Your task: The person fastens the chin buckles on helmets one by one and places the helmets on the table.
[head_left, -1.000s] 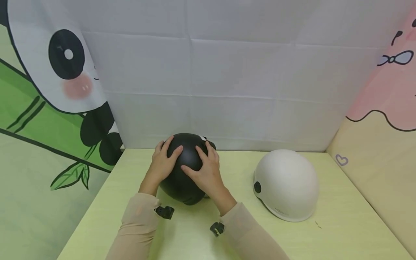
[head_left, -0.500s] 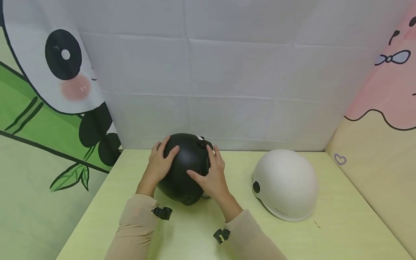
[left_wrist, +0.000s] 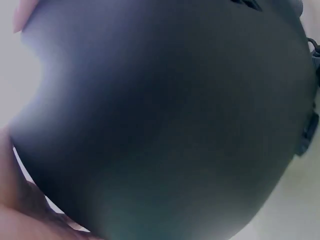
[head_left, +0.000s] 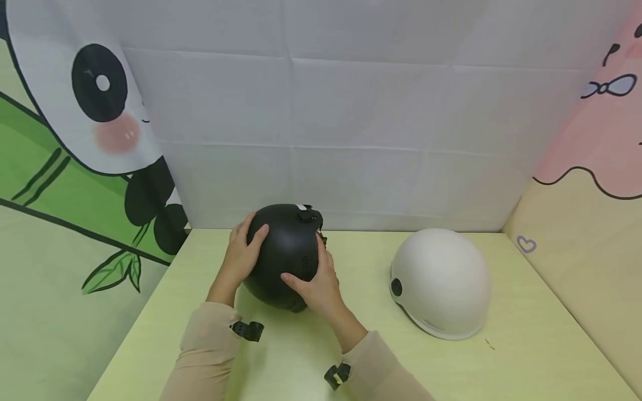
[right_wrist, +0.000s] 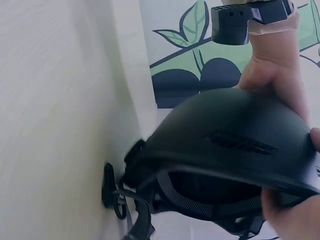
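Both hands clasp the round matte black plastic helmet (head_left: 283, 253), the left hand (head_left: 242, 257) on its left flank and the right hand (head_left: 316, 285) at its lower rim, left of the smooth white domed helmet (head_left: 441, 283).

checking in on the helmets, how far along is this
Early on. Nothing looks finished: the white helmet sits untouched, dome up, on the table. In hand: the left hand and right hand grip the black helmet, tipped so the right wrist view shows its straps hanging loose. Whatever follows with either helmet remains.
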`<state>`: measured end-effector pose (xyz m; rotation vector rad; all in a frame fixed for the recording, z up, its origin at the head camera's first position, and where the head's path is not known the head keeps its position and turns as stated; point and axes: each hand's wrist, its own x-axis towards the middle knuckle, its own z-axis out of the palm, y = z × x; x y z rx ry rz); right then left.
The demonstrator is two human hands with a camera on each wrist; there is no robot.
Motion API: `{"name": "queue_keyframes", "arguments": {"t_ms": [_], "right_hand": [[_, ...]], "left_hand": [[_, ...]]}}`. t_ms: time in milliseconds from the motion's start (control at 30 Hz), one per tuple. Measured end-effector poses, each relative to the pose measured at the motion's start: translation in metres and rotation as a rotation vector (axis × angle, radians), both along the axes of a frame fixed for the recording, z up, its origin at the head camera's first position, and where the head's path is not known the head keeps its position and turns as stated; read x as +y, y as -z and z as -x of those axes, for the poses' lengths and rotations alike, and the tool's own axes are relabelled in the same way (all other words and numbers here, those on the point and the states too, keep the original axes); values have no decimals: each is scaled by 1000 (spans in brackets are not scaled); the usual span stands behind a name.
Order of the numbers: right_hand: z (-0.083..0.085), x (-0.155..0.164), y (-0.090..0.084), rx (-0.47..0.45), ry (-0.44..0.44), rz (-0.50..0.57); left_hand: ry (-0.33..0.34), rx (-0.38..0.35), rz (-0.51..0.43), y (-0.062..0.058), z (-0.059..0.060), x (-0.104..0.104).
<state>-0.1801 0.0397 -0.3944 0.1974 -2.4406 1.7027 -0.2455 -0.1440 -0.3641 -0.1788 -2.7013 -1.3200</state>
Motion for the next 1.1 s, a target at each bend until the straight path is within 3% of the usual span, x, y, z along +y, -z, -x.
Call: {"name": "queue_keyframes", "arguments": {"t_ms": [133, 267, 667, 833, 1100], "right_hand": [[0, 1, -1, 13, -76, 57], [3, 0, 2, 46, -155, 46], [9, 5, 11, 60, -192, 53], [11, 7, 11, 57, -196, 49], [11, 7, 9, 59, -238, 73]], "left_hand": [[7, -29, -40, 5, -1, 3], [21, -52, -55, 11, -1, 6], [20, -19, -35, 16, 0, 11], [6, -22, 7, 11, 0, 13], [-26, 31, 144, -7, 4, 23]]}}
